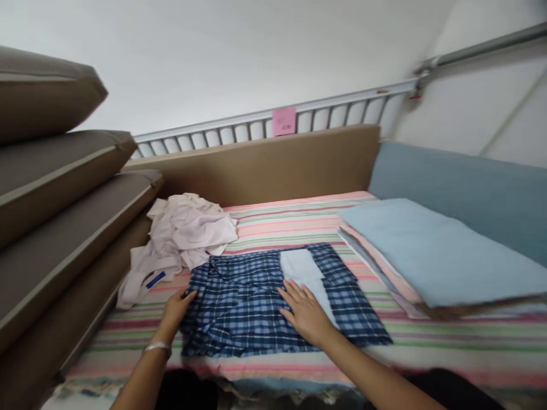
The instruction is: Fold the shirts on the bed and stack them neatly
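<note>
A blue plaid cloth (248, 302), perhaps a folded garment, lies spread on a striped sheet in front of me. My left hand (178, 304) pinches its left edge between thumb and fingers. Flat on the right part of it rests my right hand (305, 312), fingers stretched out. Under that palm is a pale, nearly white piece (301, 265), partly hidden by the hand; I cannot tell whether it is separate or part of the garment. Some creases run across the left half of the plaid cloth.
White crumpled clothes (188, 228) lie at the back left, beside stacked brown cushions (85, 210). A pile of folded fabric with a light blue top (444, 250) is at right. Behind the striped sheet (290, 225) stand a brown panel (273, 165) and a radiator bearing a pink note (284, 121).
</note>
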`<state>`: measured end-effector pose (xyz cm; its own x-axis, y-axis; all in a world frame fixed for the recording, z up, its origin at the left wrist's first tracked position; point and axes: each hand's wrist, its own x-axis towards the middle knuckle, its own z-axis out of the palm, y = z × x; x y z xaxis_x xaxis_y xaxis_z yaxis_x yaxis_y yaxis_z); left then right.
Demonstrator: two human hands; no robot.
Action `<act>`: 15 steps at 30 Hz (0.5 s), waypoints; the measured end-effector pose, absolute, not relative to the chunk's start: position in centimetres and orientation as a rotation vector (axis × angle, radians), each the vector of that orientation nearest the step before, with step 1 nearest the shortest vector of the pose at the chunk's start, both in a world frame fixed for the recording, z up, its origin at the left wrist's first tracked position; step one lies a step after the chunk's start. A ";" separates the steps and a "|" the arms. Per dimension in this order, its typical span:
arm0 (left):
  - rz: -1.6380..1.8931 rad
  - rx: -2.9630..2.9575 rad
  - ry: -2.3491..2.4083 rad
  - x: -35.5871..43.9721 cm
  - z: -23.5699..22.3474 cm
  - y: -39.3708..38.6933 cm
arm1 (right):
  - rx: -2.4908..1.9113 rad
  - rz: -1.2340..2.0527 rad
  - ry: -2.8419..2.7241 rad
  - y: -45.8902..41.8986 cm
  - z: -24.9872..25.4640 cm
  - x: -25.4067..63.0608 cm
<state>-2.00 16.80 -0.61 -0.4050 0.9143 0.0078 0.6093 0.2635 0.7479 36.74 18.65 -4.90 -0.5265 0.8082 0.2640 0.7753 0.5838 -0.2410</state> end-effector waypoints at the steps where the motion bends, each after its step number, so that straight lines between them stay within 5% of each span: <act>1: 0.948 1.367 2.096 -2.0 -0.4 16.8 | -1.291 0.163 -2.457 18.6 -4.6 36.7; 9: 0.841 1.651 2.202 1.7 7.9 18.3 | -1.288 0.485 -2.312 18.4 -2.9 36.7; 15: 0.460 2.215 2.237 19.7 15.2 22.0 | -1.154 1.122 -1.594 19.2 1.5 38.9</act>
